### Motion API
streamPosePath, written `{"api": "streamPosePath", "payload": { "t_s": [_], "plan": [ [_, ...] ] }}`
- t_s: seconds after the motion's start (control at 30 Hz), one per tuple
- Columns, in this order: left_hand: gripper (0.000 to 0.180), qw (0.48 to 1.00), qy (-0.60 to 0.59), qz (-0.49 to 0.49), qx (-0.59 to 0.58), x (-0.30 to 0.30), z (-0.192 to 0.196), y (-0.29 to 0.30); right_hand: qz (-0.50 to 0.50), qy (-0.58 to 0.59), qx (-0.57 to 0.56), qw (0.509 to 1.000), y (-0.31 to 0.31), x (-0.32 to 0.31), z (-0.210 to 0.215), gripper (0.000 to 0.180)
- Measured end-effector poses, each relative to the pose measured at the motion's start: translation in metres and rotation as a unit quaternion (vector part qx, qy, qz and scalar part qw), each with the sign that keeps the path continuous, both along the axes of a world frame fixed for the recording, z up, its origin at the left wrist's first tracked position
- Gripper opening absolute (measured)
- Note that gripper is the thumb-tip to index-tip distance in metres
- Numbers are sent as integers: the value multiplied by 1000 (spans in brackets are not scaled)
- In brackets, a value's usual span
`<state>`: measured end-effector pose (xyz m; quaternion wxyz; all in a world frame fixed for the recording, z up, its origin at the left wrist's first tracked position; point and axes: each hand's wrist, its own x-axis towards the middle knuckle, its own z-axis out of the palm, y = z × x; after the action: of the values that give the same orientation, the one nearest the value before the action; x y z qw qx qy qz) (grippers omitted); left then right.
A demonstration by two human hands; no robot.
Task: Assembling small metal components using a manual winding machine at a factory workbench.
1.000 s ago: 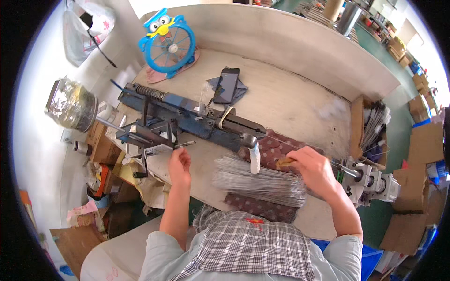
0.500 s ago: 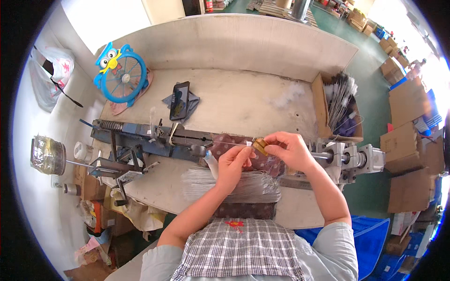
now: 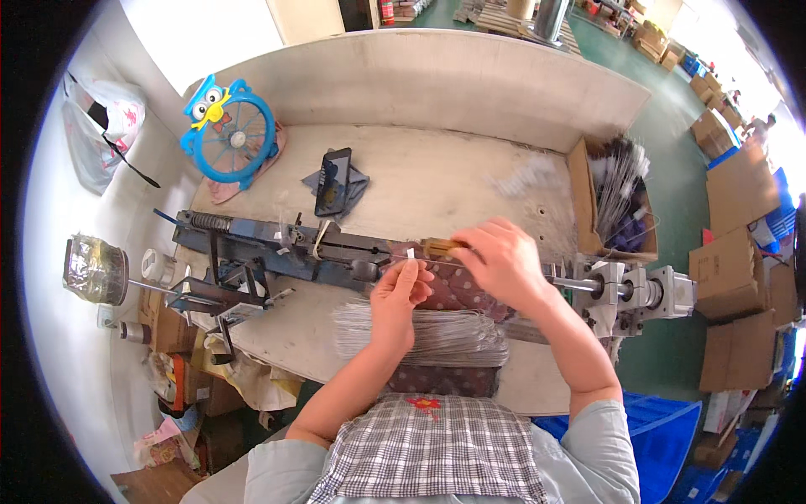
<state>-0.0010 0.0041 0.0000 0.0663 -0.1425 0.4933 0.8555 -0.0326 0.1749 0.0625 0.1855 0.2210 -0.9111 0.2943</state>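
My right hand (image 3: 506, 267) is closed around a small brown and yellow piece (image 3: 440, 246), just above the blue metal rail of a bench machine (image 3: 277, 252). My left hand (image 3: 396, 296) is right beside it, fingertips pinching a thin wire with a white tip (image 3: 410, 253) that points at the brown piece. Below both hands, a bundle of thin grey wires (image 3: 420, 333) lies across a dark patterned cloth (image 3: 460, 290) at the near table edge.
A grey motor block (image 3: 642, 290) ends the rail on the right. Behind it is a cardboard box of wires (image 3: 617, 195). A phone (image 3: 334, 180) and a blue owl-shaped fan (image 3: 228, 134) stand at the back left. A glass jar (image 3: 92, 269) sits far left.
My left hand has left the clamp at the machine's left end and come over to the right hand. Both hands now meet above the rail. My head has shifted the view.
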Motion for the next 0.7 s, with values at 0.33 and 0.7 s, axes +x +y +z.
{"api": "streamPosePath", "payload": {
  "t_s": [0.33, 0.7],
  "plan": [
    [21, 998, -7, -43, 51, -1, 0, -12, 31, -189, -30, 981, -33, -10, 1, 15],
    [40, 980, -39, 8, 194, -3, 6, -2, -24, -45, 5, 999, -52, 7, -10, 22]
  ]
}}
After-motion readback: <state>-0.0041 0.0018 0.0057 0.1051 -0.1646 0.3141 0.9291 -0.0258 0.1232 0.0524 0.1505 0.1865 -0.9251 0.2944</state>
